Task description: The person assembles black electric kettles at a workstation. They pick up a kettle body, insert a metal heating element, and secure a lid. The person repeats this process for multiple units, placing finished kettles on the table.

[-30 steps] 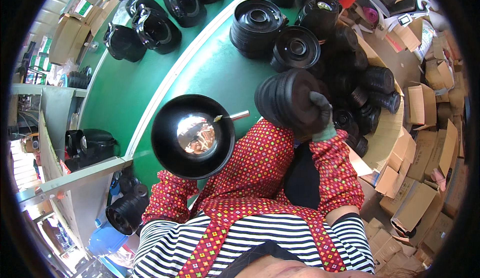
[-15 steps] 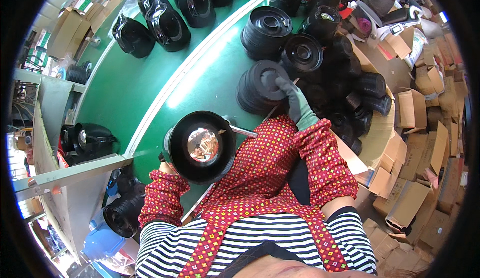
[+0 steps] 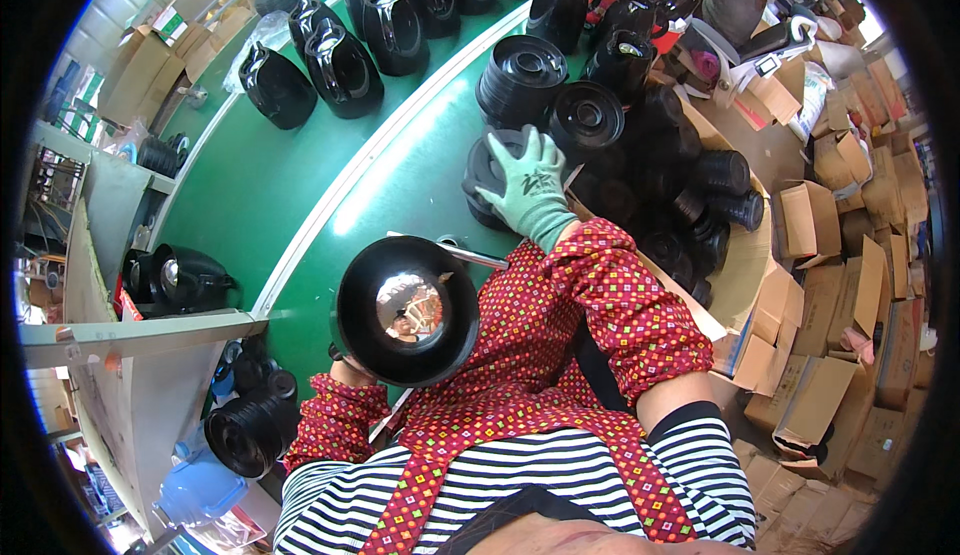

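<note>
Our gloved right hand (image 3: 533, 190) lay spread flat on a stack of black round parts (image 3: 497, 170) on the green belt (image 3: 300, 165), gripping nothing. Our left hand (image 3: 350, 367), mostly hidden, held a black round housing (image 3: 406, 310); its grip we could not tell. Lifting one part seemed next.

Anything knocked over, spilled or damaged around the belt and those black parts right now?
Nothing looks spilled or broken. The black stacks beside the green belt are piled loosely, some lying on their sides at the right. The right hand rests on one stack; the left holds a black bowl-shaped part.
</note>
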